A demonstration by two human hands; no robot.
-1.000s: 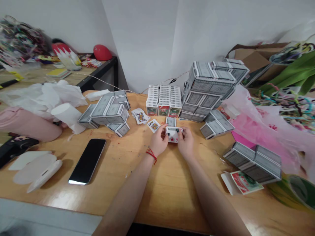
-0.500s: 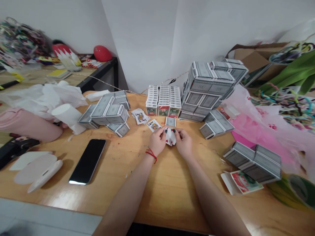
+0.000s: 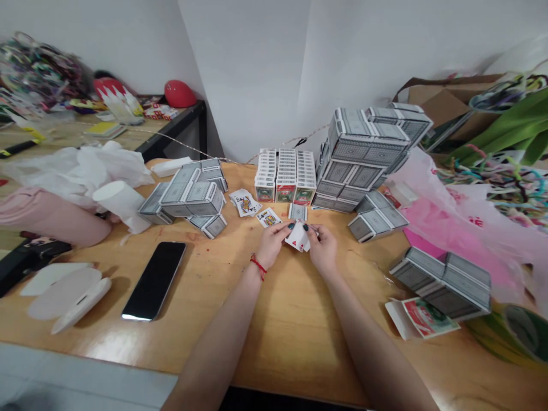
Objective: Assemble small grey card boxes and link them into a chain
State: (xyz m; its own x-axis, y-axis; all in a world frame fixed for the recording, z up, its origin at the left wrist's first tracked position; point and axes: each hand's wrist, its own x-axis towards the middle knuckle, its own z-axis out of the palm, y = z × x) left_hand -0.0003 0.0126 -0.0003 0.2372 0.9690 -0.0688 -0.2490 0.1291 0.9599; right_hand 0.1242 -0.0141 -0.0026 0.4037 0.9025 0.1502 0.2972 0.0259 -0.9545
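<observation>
My left hand (image 3: 274, 242), with a red string bracelet at its wrist, pinches the left side of some playing cards (image 3: 298, 238). My right hand (image 3: 322, 246) grips the same cards from the right; red hearts show on the front one, and how many there are I cannot tell. Just beyond them lies a face-down card or small pile (image 3: 298, 211). A face-up king card (image 3: 269, 217) is beside my left fingers. Farther left, a loose pile of face cards (image 3: 245, 203) lies face up on the wooden table (image 3: 205, 319).
Behind stand rows of card boxes (image 3: 286, 177) and a tall stack of grey-patterned blocks (image 3: 363, 154). More such blocks (image 3: 190, 188) are at left and right. A phone (image 3: 154, 281), a pink bottle (image 3: 51, 217), an opened card box (image 3: 422, 318) and pink plastic (image 3: 454, 211) surround the work area.
The held cards have shifted and fanned slightly, with the front card's face now more exposed. Both hands have drawn a little apart, the left one tilting outward.
</observation>
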